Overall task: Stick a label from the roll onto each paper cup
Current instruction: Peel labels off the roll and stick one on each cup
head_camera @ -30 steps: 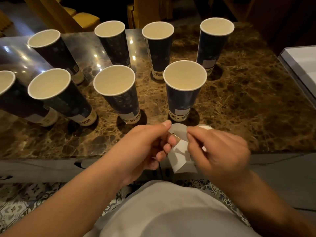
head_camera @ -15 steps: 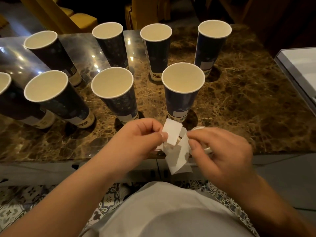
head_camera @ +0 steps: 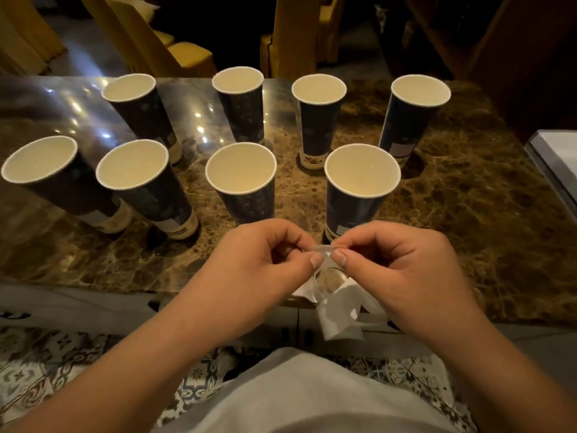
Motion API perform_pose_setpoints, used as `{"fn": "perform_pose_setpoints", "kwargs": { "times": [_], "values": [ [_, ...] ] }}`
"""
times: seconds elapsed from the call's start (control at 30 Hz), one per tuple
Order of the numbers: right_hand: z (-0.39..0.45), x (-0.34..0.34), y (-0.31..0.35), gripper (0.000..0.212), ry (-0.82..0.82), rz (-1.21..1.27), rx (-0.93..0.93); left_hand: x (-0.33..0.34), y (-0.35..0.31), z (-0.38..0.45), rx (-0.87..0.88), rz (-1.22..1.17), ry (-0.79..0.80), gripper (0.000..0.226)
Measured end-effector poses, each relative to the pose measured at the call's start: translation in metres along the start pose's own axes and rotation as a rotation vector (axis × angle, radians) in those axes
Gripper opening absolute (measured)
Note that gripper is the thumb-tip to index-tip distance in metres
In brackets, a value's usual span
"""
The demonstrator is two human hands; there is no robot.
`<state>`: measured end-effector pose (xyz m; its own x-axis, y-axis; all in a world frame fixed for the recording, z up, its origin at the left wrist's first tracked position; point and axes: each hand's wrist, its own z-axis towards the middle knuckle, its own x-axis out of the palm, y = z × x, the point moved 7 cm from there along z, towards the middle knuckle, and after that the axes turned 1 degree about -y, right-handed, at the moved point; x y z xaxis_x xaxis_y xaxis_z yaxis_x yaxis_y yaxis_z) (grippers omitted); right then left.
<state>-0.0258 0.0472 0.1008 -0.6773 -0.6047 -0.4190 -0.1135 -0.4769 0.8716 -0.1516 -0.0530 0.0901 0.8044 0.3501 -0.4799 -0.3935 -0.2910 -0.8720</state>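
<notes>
Both hands meet just above the near edge of the marble table (head_camera: 468, 214), and between them a small label (head_camera: 324, 247) lies edge-on, its long axis running left to right. The left hand (head_camera: 265, 264) pinches its left end between thumb and forefinger, the right hand (head_camera: 402, 270) its right end. A white backing strip (head_camera: 338, 314) dangles below them (crumpled, curling toward the lap). Half a second ago the label stood flat-faced in the left hand alone. Eight paper cups (head_camera: 242, 179) stand upright in two rows beyond.
</notes>
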Motion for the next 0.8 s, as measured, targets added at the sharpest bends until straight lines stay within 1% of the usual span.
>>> {"fn": "perform_pose_setpoints", "kwargs": {
  "times": [0.07, 0.1, 0.2, 0.23, 0.4, 0.5, 0.6, 0.7, 0.8],
  "values": [
    [0.004, 0.001, 0.006, 0.011, -0.032, 0.050, -0.012, -0.007, 0.001, -0.002, -0.001, -0.059, -0.073, 0.022],
    [0.007, 0.001, 0.008, 0.013, -0.041, 0.079, -0.006, -0.010, -0.001, -0.002, 0.018, -0.079, -0.088, 0.024],
    [0.017, 0.005, 0.019, 0.014, -0.027, 0.116, -0.008, -0.021, -0.006, -0.004, 0.063, -0.157, -0.105, 0.002],
    [0.020, 0.008, 0.023, 0.014, -0.020, 0.106, -0.019, -0.027, -0.006, -0.005, 0.065, -0.164, -0.134, 0.003],
    [0.038, 0.017, 0.039, 0.016, -0.055, 0.048, -0.026, -0.054, -0.015, -0.004, 0.119, -0.090, -0.213, 0.005],
    [0.053, 0.018, 0.058, 0.002, -0.088, -0.001, -0.113, -0.076, -0.029, 0.001, 0.156, -0.025, -0.246, 0.005],
    [0.069, 0.016, 0.083, 0.011, -0.133, -0.073, -0.215, -0.099, -0.042, 0.012, 0.194, 0.025, -0.251, 0.007],
    [0.083, 0.015, 0.096, 0.008, -0.185, -0.069, -0.248, -0.119, -0.053, 0.029, 0.208, 0.037, -0.241, 0.004],
    [0.096, 0.014, 0.101, 0.005, -0.235, -0.094, -0.265, -0.146, -0.059, 0.052, 0.181, 0.021, -0.282, 0.015]
  ]
}}
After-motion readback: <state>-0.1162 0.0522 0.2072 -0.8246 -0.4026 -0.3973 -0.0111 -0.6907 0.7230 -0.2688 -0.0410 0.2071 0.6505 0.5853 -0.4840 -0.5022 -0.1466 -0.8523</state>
